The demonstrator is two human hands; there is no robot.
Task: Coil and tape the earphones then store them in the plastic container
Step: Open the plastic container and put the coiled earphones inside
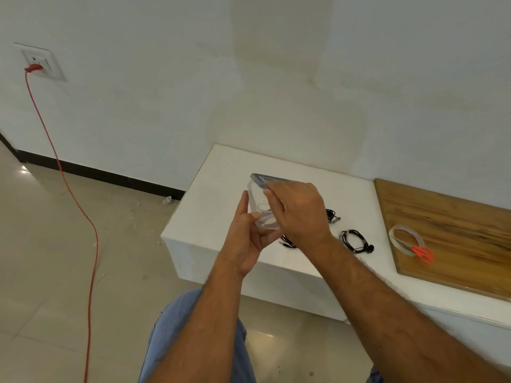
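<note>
Both hands grip the tilted plastic container (261, 208): left hand (246, 239) below, right hand (300, 214) on its grey lid (261, 180).

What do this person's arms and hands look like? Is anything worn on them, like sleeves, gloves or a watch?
Both forearms are bare up to the frame edge: no sleeves, gloves, watch or bracelet show. The left hand and the right hand show no rings on the parts in view. Fine hair runs along the forearms. Below them is blue fabric, apparently trousers over a knee.
</note>
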